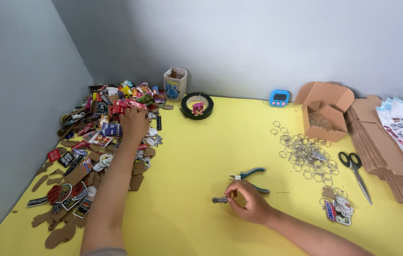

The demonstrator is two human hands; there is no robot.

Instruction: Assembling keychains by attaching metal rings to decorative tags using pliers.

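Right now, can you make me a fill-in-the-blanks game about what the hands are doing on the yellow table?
1. The left hand reaches into the pile of colourful ____.
2. The right hand pinches a small dark charm on the ____ table.
3. Just behind the right hand lie the blue-handled ____.
4. The black-handled ____ lie beside the heap of metal rings.

Missing words: charms; yellow; pliers; scissors

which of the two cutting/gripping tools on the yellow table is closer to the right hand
The pliers with teal handles, lying just above the right hand. The black-handled scissors sit farther off to the right, past the pile of key rings.
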